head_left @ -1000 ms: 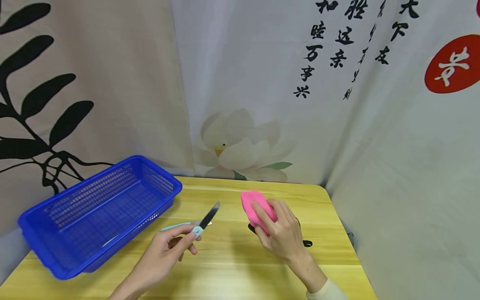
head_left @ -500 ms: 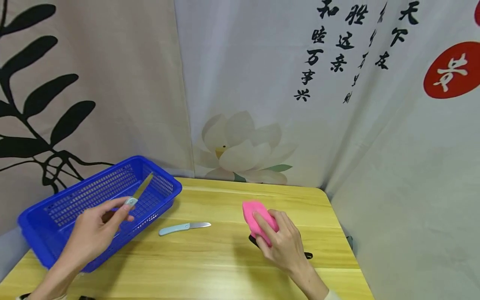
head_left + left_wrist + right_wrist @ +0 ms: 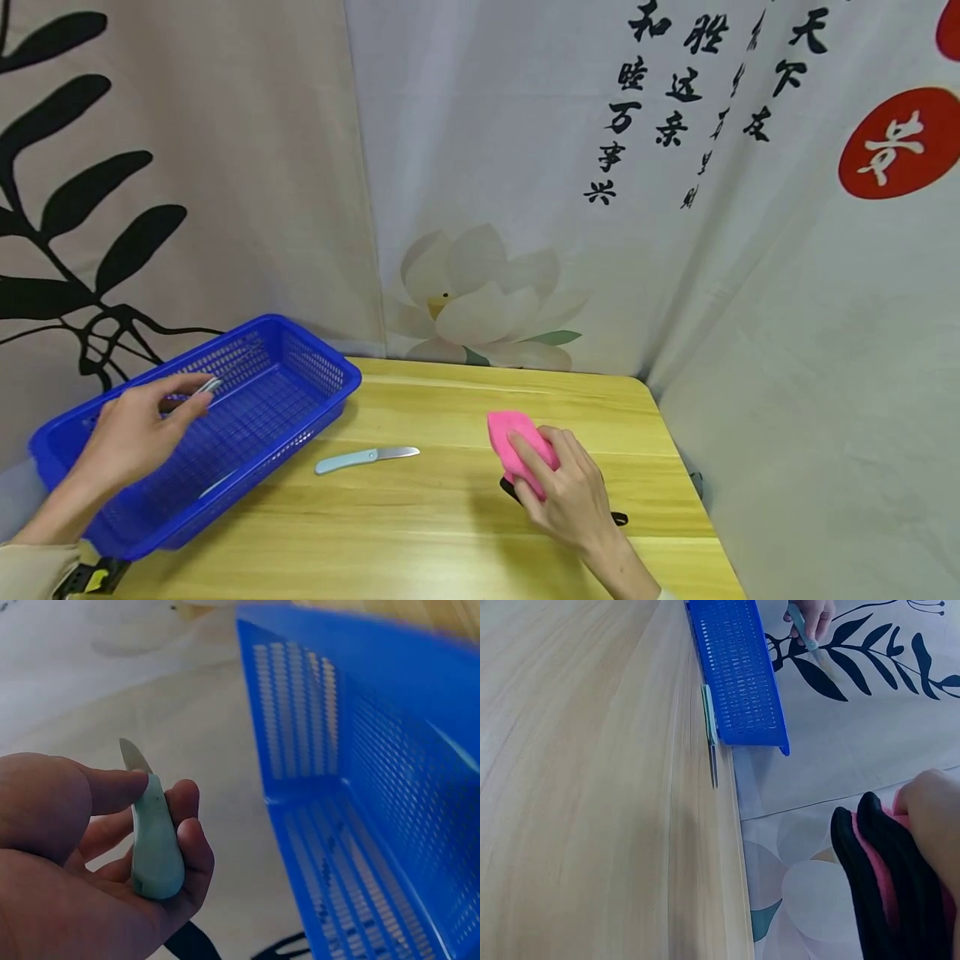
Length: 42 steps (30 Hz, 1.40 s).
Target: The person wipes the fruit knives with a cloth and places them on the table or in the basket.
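My left hand (image 3: 138, 425) is raised over the left part of the blue plastic basket (image 3: 296, 404). It pinches a small knife (image 3: 157, 847) by its pale blue-green handle, thumb near the base of the blade, which points away in the left wrist view. A similar knife (image 3: 367, 457) lies flat on the table, right of the basket. My right hand (image 3: 573, 492) grips a folded pink cloth (image 3: 517, 433) above the table on the right. Black edging (image 3: 889, 877) runs along the cloth's folds, and part of it is hidden by the fingers.
The yellow wooden table (image 3: 450, 533) ends at a printed white curtain (image 3: 487, 167) behind and at the right. A thin pale strip (image 3: 217, 484) shows on the basket's near inner side. A black and yellow device (image 3: 93, 577) sits at the left wrist.
My left hand has carried the knife left from mid-table to over the basket, uncovering the knife on the table. The blade has turned away from view. My right hand has barely moved.
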Each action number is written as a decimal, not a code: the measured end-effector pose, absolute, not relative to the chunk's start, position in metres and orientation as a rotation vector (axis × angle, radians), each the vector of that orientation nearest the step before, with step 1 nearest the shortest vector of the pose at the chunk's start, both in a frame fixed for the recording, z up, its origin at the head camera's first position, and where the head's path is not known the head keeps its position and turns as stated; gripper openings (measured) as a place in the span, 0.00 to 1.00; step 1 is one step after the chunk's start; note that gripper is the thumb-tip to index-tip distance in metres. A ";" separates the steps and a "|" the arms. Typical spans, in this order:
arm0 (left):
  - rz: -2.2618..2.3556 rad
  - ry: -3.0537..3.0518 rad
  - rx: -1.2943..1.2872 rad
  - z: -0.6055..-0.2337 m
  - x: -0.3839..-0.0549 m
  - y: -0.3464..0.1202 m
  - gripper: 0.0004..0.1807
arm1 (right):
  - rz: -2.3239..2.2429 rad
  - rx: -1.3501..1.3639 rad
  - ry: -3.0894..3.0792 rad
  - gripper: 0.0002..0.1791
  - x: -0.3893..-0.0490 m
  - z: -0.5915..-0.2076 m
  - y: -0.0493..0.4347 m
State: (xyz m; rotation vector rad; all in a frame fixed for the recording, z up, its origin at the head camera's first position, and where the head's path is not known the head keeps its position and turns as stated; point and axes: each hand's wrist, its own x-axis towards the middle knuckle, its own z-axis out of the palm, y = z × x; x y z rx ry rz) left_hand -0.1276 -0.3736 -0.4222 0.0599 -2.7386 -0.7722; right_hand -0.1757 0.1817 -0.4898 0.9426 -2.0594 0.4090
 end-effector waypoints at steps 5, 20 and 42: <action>-0.748 -2.765 0.091 -0.428 -0.137 -0.391 0.26 | 0.407 0.947 -2.069 0.30 -0.175 -0.492 0.183; -0.733 -2.831 0.066 -0.433 -0.144 -0.392 0.50 | 0.392 0.953 -2.081 0.31 -0.173 -0.494 0.184; -0.452 -2.556 -0.623 -0.454 -0.148 -0.249 0.50 | 0.392 0.935 -2.102 0.29 -0.172 -0.497 0.193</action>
